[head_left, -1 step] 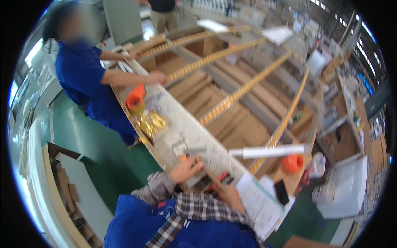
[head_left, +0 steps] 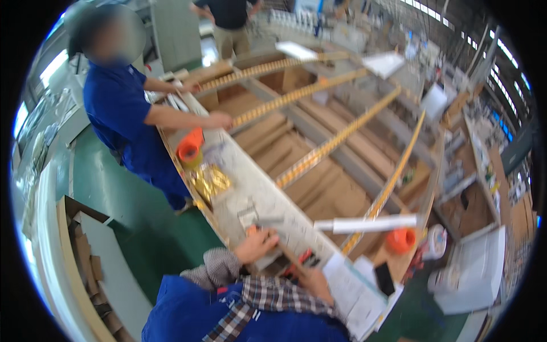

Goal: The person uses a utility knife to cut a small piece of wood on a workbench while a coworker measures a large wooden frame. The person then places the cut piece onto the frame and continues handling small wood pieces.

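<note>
My left hand is over the near part of the pale bench top, its fingers curled, and what they hold cannot be made out. By its fingertips show a small orange piece and a grey blade-like strip. My right hand closes on the near end of a thin brown strip, which slants up toward my left hand. A red and black tool lies beside the right hand. Both hands look slightly blurred.
Orange tape rolls and gold foil sit on the bench. Papers and a black phone lie right of my hands. Yellow-patterned strips cross the wooden frame beyond. A co-worker in blue reaches over the bench.
The whole scene sits slightly lower in the picture as the view tilts up. My hands keep nearly the same place over the bench.
</note>
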